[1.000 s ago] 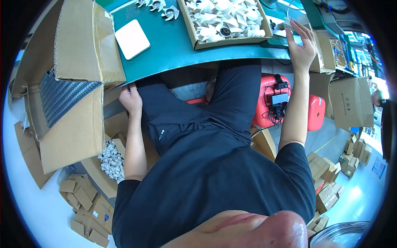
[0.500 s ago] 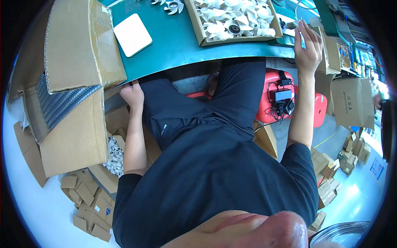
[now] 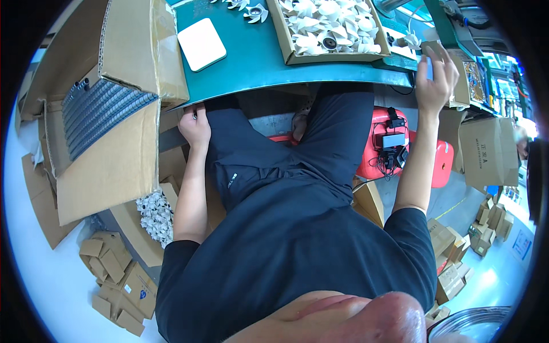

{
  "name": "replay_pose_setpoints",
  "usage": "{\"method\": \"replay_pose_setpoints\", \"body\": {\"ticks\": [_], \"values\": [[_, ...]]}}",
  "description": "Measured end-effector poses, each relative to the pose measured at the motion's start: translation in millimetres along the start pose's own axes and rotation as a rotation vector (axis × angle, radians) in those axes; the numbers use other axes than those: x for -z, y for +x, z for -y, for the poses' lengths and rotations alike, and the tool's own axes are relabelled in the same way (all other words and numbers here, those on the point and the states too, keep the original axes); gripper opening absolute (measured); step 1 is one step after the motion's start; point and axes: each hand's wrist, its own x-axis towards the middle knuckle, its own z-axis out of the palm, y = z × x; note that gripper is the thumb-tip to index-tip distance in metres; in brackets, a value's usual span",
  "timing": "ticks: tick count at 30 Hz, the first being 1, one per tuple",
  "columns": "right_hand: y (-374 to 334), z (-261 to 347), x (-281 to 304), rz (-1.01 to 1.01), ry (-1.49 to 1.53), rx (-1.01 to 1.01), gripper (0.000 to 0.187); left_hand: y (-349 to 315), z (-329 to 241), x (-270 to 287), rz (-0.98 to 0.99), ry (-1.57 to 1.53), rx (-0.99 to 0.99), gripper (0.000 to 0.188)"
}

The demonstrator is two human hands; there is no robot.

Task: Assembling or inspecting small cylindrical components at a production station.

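Observation:
My right hand (image 3: 437,82) is raised at the bench's right end, fingers apart and slightly bent, with nothing visible in them. Just beyond its fingertips, a white fan impeller (image 3: 410,41) sits at a small bench fixture (image 3: 398,47). My left hand (image 3: 195,127) is closed by the bench's front edge, beside my thigh. A small dark bit shows between its fingers, too little to name. A shallow cardboard tray (image 3: 337,58) on the teal bench (image 3: 246,71) holds many white fan impellers (image 3: 329,17). One with a dark hub (image 3: 329,43) lies near its front.
A white square block (image 3: 202,44) and several loose impellers (image 3: 255,13) lie on the bench. At left stands a large open carton (image 3: 108,188) with grey ribbed tubes (image 3: 108,114). Below it are more white parts (image 3: 155,216). A red case (image 3: 370,163) bears black cables and adapters.
My right hand has drawn back slightly from the impeller at the fixture, which now shows more fully. The whole view has shifted a little. My left hand stays closed by the bench edge.

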Motion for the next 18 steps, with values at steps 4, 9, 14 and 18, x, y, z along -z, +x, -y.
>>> {"method": "replay_pose_setpoints", "body": {"ticks": [4, 9, 14, 18], "values": [[-8, -45, -12, -0.059, 0.263, -0.393, 0.027, -3, -11, 8, -0.05, 0.052, -0.058, 0.029], [-19, -83, -83, 0.282, 0.248, -0.665, 0.033, -1, -15, 7, -0.061, 0.093, -0.077, 0.028], [-25, -127, -93, 0.357, 0.285, -0.664, 0.039, 4, -11, -1, -0.026, 0.038, -0.093, 0.028], [-14, -70, -62, 0.318, 0.477, -0.585, 0.04, 4, 8, 4, 0.089, -0.08, 0.008, 0.029]]}}
